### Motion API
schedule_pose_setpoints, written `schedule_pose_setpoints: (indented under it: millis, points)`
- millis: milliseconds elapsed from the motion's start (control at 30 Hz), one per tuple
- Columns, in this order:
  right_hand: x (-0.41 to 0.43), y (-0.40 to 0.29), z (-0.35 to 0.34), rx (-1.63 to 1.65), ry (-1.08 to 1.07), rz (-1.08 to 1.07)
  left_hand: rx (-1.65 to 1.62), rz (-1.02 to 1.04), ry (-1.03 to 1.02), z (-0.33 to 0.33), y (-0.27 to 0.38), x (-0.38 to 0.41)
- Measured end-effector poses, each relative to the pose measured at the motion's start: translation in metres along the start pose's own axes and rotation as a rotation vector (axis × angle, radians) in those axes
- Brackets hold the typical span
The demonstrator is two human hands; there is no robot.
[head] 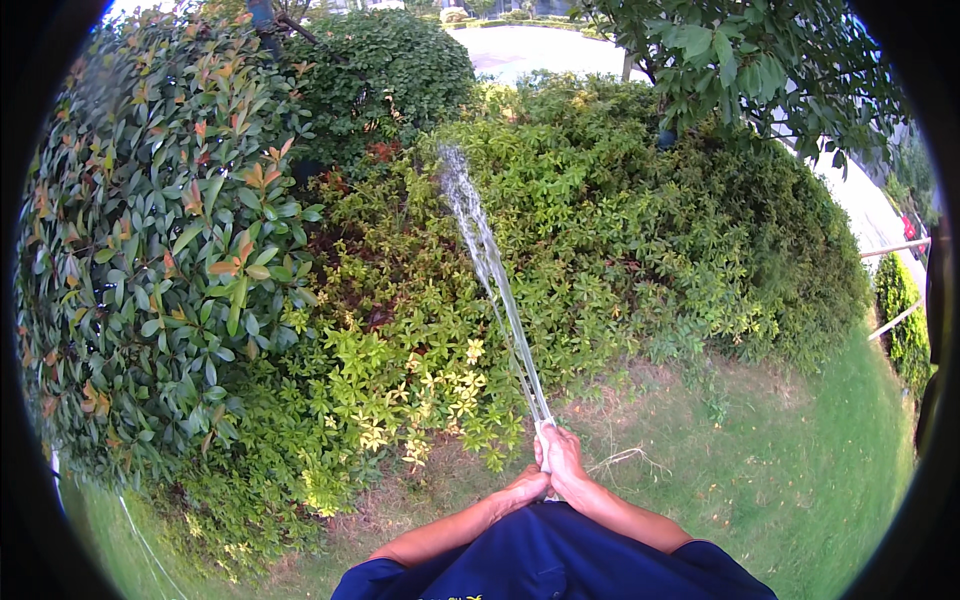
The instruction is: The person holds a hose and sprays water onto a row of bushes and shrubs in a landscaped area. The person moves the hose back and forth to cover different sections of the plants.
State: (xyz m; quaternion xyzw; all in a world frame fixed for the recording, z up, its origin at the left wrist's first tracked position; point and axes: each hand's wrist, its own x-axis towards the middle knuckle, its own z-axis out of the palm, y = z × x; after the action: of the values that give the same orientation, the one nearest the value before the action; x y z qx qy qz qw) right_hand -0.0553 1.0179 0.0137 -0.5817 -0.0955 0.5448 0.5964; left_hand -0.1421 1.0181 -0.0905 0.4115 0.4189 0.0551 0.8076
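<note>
Both of my hands grip a pale hose (544, 450) in front of my dark blue shirt. My right hand (562, 448) is farther out, wrapped around the hose by its mouth. Closer to my body, my left hand (531, 482) holds the same hose below the right one. A stream of water (504, 289) leaves the hose end, splits into strands and breaks into spray over the shrubs. Low yellow-green shrubs (555, 195) spread out before me. The hose behind my hands is mostly hidden by my hands and shirt.
A tall hedge with reddish young leaves (165, 247) stands at left. Tree branches (720, 60) hang at upper right. Mown grass (780, 480) lies at right, with a dry twig (626, 456) near my hands. A thin pale line, possibly hose (142, 536), crosses the grass at lower left.
</note>
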Motion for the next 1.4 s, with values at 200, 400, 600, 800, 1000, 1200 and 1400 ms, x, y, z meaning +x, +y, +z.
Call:
schedule_pose_setpoints:
  millis: [200,400,600,800,1000,1200,1400]
  points:
    - [0.002,-0.002,-0.003,-0.094,-0.152,0.01,-0.165,0.009,0.071,0.007,0.019,-0.021]
    - [0.015,0.004,-0.028,-0.254,-0.262,-0.142,-0.326,0.109,0.115,0.012,0.03,-0.03]
    - [0.018,0.009,-0.096,-0.003,-0.732,0.166,-0.395,0.232,0.115,0.017,0.045,-0.04]
    - [0.025,0.011,-0.109,0.063,-1.137,0.286,-0.407,0.219,0.159,0.031,0.046,-0.049]
    - [0.02,0.055,-0.097,-0.447,-1.105,0.259,-0.365,0.206,0.305,0.049,0.039,-0.062]
    - [0.007,0.108,-0.098,-0.565,-0.954,0.012,-0.466,0.37,0.206,0.056,0.045,-0.089]
    - [-0.015,0.103,-0.081,-0.753,-0.846,0.135,-0.601,0.419,0.158,0.032,0.049,-0.106]
